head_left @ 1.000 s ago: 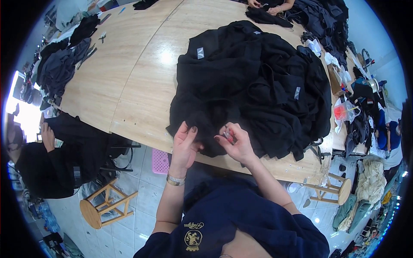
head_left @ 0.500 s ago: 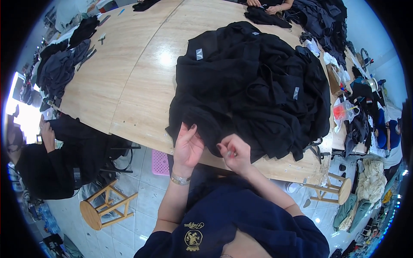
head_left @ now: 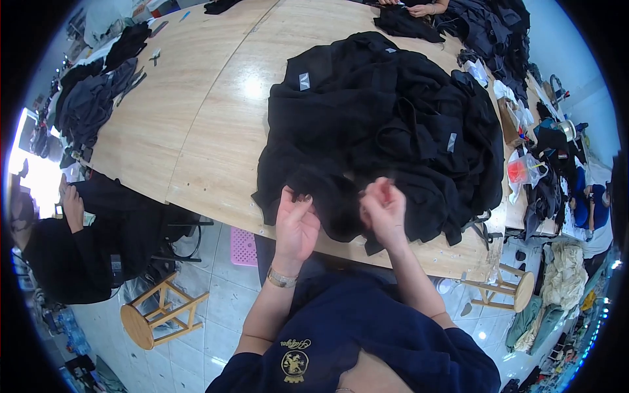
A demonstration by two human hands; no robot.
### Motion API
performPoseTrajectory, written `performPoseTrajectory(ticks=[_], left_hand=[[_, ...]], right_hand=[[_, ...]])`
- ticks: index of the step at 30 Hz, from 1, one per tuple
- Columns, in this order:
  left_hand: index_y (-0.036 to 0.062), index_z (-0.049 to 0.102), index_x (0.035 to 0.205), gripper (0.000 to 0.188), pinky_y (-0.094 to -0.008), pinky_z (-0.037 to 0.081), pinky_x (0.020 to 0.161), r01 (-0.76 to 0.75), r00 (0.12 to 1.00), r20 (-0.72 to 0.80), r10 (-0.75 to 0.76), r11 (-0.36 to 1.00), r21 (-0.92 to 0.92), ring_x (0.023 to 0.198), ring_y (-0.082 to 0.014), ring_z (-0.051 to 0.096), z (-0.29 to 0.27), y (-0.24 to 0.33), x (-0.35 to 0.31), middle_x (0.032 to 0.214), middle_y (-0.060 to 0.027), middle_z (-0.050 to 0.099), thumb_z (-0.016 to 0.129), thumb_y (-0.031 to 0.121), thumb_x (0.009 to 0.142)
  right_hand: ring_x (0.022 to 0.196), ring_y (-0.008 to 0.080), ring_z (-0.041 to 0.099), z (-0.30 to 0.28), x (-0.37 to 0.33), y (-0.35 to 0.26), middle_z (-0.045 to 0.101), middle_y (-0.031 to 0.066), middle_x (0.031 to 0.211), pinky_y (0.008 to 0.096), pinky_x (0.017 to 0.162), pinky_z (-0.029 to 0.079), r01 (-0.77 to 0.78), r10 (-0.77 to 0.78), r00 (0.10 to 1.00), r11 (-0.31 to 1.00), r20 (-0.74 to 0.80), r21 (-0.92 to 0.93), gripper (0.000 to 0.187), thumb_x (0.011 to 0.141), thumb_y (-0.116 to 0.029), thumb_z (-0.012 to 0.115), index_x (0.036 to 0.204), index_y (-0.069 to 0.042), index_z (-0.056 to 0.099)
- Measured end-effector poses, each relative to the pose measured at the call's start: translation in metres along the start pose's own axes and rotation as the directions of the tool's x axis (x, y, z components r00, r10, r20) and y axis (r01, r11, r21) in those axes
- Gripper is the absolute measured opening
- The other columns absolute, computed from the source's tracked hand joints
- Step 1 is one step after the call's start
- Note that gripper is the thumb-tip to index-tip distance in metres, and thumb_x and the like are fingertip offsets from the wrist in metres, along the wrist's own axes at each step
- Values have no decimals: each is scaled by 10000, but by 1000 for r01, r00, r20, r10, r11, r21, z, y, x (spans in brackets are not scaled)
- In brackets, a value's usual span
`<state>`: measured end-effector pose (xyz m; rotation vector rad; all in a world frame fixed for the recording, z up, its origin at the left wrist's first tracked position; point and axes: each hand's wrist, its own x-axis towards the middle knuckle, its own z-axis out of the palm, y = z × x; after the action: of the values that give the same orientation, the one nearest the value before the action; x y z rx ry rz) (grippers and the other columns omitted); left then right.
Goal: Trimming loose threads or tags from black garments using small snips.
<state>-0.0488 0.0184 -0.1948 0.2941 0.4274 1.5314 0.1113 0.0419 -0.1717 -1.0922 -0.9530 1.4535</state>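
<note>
Black garments lie in a broad heap over the near part of the wooden table, with small pale labels showing on them. At the heap's near edge my left hand is palm up, its thumb and fingers pinching a fold of black cloth. My right hand is raised a little to the right over the same cloth. Its fingers are curled in and slightly blurred, so whatever they hold is hidden. Between the two hands a rounded fold of the cloth hangs toward the table's edge.
The pale wooden table curves around the heap. A co-worker's hands handle black cloth at the far side. Another person in black sits at the left. Wooden stools stand on the tiled floor, and a red-filled plastic cup is at the right.
My right hand has moved up and to the right, away from my left. My left hand has shifted slightly right with the cloth. A silvery bit seen in my right hand no longer shows.
</note>
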Motion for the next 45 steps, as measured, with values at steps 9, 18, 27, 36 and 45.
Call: performPoseTrajectory(ticks=[9,18,27,36,45], left_hand=[[20,393,1282,406,-335,355,1047,101,994,-33,-104,990,-96,1172,-189,480,1,-4,2,1261,-111,494,388,-44,882],[109,536,1008,90,-242,401,828,149,966,-215,-147,989,-4,945,-105,529,21,-1,-5,1005,14,584,539,132,921],[132,534,1021,96,-231,412,738,158,976,-170,-134,978,136,884,-72,532,20,-8,-8,993,31,586,535,159,929],[167,549,1008,83,-220,428,678,224,956,-204,-210,973,49,858,-57,540,14,-4,-11,960,64,585,540,184,928],[121,572,1092,293,-175,478,593,481,851,-118,-511,850,-212,794,-85,609,3,0,-3,986,-1,635,415,335,969]], right_hand=[[536,6,302,7,1,11,361,-81,611,177,463,247,165,-191,977,958,-94,-236,298,813,-129,704,700,-90,432],[572,40,395,16,10,16,483,3,646,205,508,346,206,-206,978,913,38,-353,146,867,-45,577,796,-12,455],[522,119,428,23,3,3,420,55,701,245,499,364,436,-406,896,729,180,-528,205,766,5,635,896,-20,478],[580,42,412,5,12,7,462,-23,657,209,516,363,185,-194,980,966,-32,-180,96,898,-43,541,839,-27,467],[548,40,396,-1,7,8,485,-13,654,205,498,322,269,-177,939,912,295,-308,171,804,-49,649,812,-42,479]])
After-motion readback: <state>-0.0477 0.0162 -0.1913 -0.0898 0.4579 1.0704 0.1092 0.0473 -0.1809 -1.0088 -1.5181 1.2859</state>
